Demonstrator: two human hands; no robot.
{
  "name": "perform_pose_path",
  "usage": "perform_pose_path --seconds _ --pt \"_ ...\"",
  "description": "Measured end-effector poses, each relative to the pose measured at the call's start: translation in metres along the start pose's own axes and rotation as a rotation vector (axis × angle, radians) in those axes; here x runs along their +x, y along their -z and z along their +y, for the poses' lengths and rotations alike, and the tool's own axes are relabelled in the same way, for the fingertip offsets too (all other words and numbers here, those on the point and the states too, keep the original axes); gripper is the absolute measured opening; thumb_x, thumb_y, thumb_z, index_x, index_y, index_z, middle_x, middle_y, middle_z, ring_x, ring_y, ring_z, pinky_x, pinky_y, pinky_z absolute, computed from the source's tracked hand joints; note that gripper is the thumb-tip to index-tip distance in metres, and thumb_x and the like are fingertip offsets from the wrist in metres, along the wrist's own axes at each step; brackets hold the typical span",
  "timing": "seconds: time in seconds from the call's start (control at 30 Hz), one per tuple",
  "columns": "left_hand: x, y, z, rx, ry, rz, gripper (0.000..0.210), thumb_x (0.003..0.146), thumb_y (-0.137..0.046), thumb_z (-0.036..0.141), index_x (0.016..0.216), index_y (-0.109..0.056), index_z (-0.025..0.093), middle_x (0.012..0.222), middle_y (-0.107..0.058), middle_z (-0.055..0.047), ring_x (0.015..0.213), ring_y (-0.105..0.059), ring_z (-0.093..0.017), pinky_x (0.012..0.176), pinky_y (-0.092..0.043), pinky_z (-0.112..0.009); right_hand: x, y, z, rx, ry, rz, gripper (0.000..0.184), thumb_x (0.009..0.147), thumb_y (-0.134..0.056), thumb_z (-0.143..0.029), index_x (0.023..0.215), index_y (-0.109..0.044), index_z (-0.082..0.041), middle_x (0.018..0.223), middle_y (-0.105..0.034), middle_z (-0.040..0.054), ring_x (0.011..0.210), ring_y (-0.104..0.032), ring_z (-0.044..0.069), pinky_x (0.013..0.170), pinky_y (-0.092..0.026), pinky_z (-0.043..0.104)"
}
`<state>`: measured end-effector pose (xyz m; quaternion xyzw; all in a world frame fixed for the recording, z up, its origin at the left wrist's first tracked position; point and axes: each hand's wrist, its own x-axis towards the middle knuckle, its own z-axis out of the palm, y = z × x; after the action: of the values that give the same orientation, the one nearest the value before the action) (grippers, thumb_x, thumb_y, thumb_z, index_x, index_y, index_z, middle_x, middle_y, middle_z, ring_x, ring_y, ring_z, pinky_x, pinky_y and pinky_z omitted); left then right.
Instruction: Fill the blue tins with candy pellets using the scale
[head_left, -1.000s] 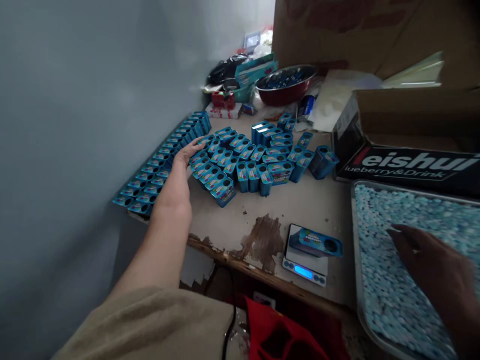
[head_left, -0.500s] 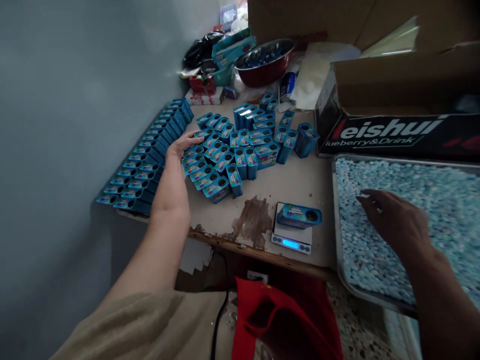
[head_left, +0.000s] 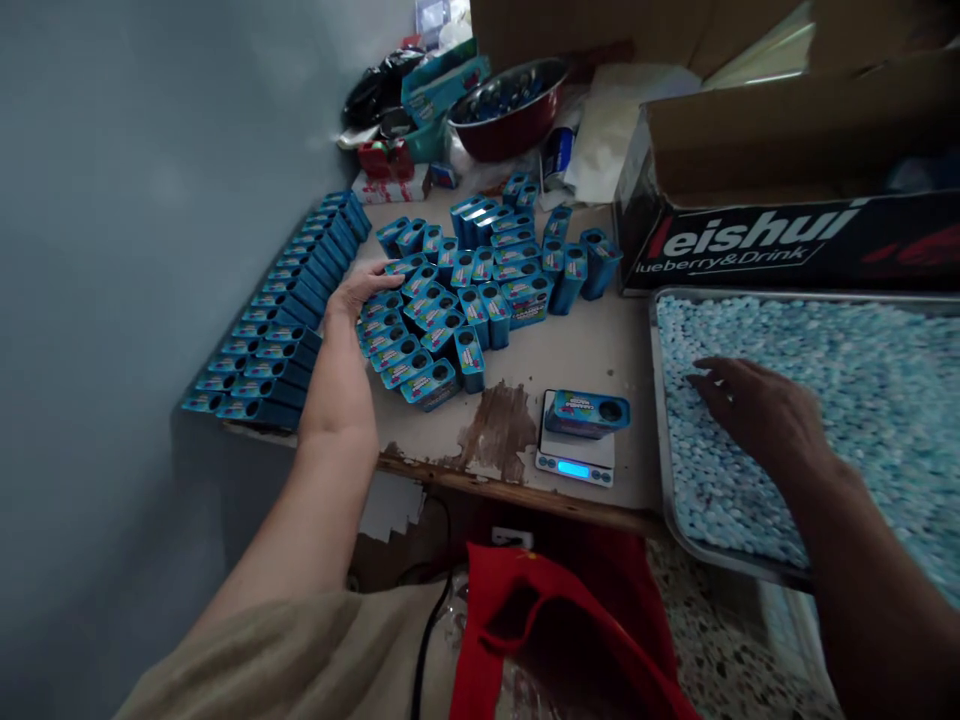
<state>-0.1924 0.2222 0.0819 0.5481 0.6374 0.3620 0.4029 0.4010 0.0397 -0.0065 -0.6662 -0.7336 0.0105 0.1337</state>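
Containers (head_left: 495,310) in blue, each with a round dark spot on top, stand crowded just off the view's centre, towards eleven o'clock, on a cream table (head_left: 570,340). The left hand (head_left: 356,290), at ten o'clock, lies along the near-nine side of that cluster, its fingertips touching the top of one container; whether it grips that container, I cannot tell. Pale blue pieces (head_left: 885,420) fill a metal tray (head_left: 658,400) at three to four o'clock, and the right hand (head_left: 772,410) is over them, palm down, thumb and fingers with a narrow gap between them. Something small and pale shows at these fingers, but whether they hold it is unclear.

At four o'clock, between cluster and tray, a single container (head_left: 587,412) sits on a weighing scale (head_left: 576,450) with a lit blue display, overhanging the pan on its three o'clock side. Further rows (head_left: 277,335) of the same containers line the wall (head_left: 112,300) between nine and ten. A dark printed carton (head_left: 757,240) stands at two, behind the tray; a red bowl (head_left: 510,135) at twelve holds dark blue items. Red cloth (head_left: 476,660) hangs towards six.
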Motion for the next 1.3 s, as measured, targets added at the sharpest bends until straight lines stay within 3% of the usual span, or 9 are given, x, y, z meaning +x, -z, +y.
perform_pose_path --seconds 0.23,0.43,0.6,0.7,0.87,1.03,1.17,1.23,1.3 --pt "-0.009 -0.02 0.013 -0.041 0.132 -0.104 0.04 0.103 -0.093 0.023 0.134 -0.075 0.006 0.108 -0.087 -0.002 0.118 -0.079 -0.019 0.139 -0.049 -0.058 0.004 0.014 0.0 0.038 -0.013 0.018 0.038 0.112 -0.059 -0.036 0.134 -0.082 -0.015 0.121 -0.084 0.0229 0.118 -0.076 0.04 0.105 -0.057 0.048" --pt "-0.004 -0.024 0.012 0.201 0.081 -0.097 0.041 0.123 -0.053 0.0 0.164 -0.056 0.003 0.131 -0.081 0.0 0.141 -0.073 -0.021 0.134 -0.044 -0.065 0.001 0.018 0.015 -0.008 -0.062 -0.034 0.051 0.115 -0.069 -0.047 0.151 -0.075 -0.012 0.148 -0.072 0.027 0.141 -0.059 0.042 0.124 -0.044 0.056" --pt "-0.002 -0.011 -0.001 0.307 -0.097 0.105 0.067 0.108 -0.091 0.04 0.159 -0.061 0.008 0.114 -0.079 0.005 0.133 -0.076 -0.021 0.133 -0.042 -0.077 -0.01 0.022 0.0 -0.059 -0.02 -0.195 0.061 0.117 -0.069 -0.054 0.163 -0.066 -0.014 0.165 -0.06 0.0271 0.151 -0.047 0.048 0.12 -0.042 0.061" --pt "-0.012 0.003 -0.004 0.328 -0.199 0.147 0.085 0.096 -0.095 0.065 0.157 -0.066 0.013 0.114 -0.079 0.005 0.127 -0.078 -0.021 0.13 -0.048 -0.074 -0.02 0.028 -0.011 -0.127 0.014 -0.258 0.056 0.12 -0.062 -0.053 0.157 -0.066 -0.01 0.157 -0.065 0.0286 0.147 -0.051 0.05 0.118 -0.043 0.062" --pt "-0.058 0.014 0.004 0.479 -0.353 0.197 0.11 0.085 -0.087 0.09 0.154 -0.071 0.007 0.134 -0.08 -0.005 0.131 -0.078 -0.03 0.122 -0.057 -0.068 -0.047 0.037 -0.012 -0.157 0.133 -0.315 0.043 0.117 -0.065 -0.049 0.143 -0.069 -0.014 0.141 -0.068 0.0268 0.129 -0.06 0.044 0.105 -0.05 0.051" --pt "-0.114 0.01 0.019 0.705 -0.626 0.472 0.08 0.09 -0.088 0.076 0.144 -0.079 0.017 0.149 -0.076 -0.007 0.15 -0.066 -0.042 0.133 -0.041 -0.074 -0.07 0.042 -0.022 -0.041 0.117 -0.351 0.027 0.118 -0.056 -0.038 0.13 -0.07 -0.019 0.129 -0.074 0.0221 0.113 -0.071 0.037 0.089 -0.05 0.042" --pt "-0.147 -0.013 0.022 0.705 -0.897 0.367 0.068 0.093 -0.076 0.075 0.142 -0.079 0.028 0.147 -0.073 0.001 0.155 -0.063 -0.039 0.137 -0.025 -0.073 -0.069 0.041 -0.025 0.192 -0.038 -0.238 0.017 0.104 -0.072 -0.03 0.118 -0.078 -0.022 0.115 -0.083 0.0145 0.099 -0.077 0.033 0.087 -0.054 0.04" --pt "-0.165 -0.033 0.021 0.669 -0.929 0.314 0.059 0.091 -0.076 0.073 0.134 -0.082 0.034 0.141 -0.074 0.005 0.155 -0.064 -0.04 0.14 -0.015 -0.074 -0.064 0.041 -0.02 0.28 -0.136 -0.151 0.013 0.098 -0.079 -0.032 0.108 -0.082 -0.024 0.106 -0.085 0.0099 0.092 -0.077 0.031 0.087 -0.057 0.042" --pt "-0.185 -0.057 0.018 0.62 -0.927 0.309 0.042 0.09 -0.082 0.059 0.127 -0.085 0.041 0.137 -0.078 0.007 0.152 -0.068 -0.04 0.144 -0.017 -0.072 -0.059 0.041 -0.013 0.366 -0.202 -0.082 0.012 0.095 -0.084 -0.035 0.103 -0.085 -0.026 0.1 -0.085 0.0069 0.088 -0.077 0.03 0.087 -0.058 0.043"
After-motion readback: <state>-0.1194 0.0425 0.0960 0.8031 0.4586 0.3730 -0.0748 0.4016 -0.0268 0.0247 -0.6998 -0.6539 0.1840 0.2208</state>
